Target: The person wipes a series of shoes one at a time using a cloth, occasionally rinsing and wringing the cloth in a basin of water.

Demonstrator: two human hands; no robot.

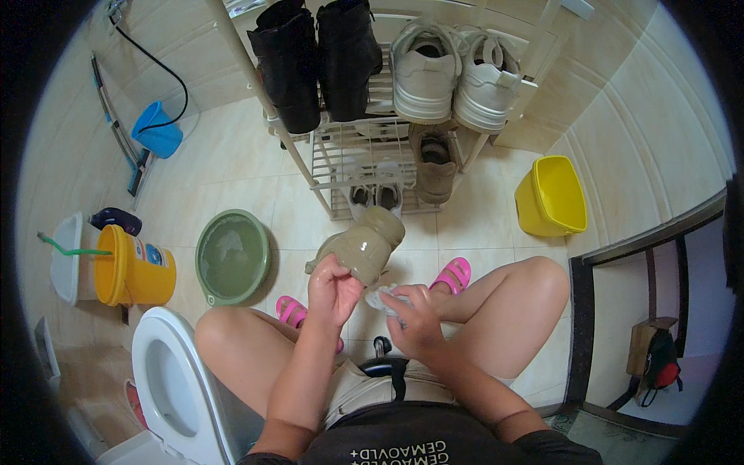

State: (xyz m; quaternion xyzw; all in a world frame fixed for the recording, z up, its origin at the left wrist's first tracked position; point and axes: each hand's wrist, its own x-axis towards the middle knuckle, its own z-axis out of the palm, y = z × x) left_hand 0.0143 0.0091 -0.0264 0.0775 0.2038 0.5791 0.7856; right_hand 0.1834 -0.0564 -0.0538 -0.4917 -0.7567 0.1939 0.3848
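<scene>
My left hand (334, 290) grips the edge of a wet, shiny khaki-brown object (365, 243), perhaps a boot or a vessel; its exact kind I cannot tell. It is held up above the tiled floor, in front of the shoe rack. Close to its lower right edge, my right hand (412, 319) pinches a crumpled whitish wet cloth or wipe (386, 299). Whether the cloth touches the object is unclear. Left of my left hand, a round green basin (233, 256) with cloudy water stands on the floor.
Ahead, a white metal shoe rack (363, 168) holds black boots (290, 70), pale sneakers (427, 75) and brown shoes (436, 165). A yellow bin (549, 197) stands right, a yellow bucket (157, 270) left. A white toilet (168, 372) is beside my left knee; a blue bucket (158, 132) stands farther off.
</scene>
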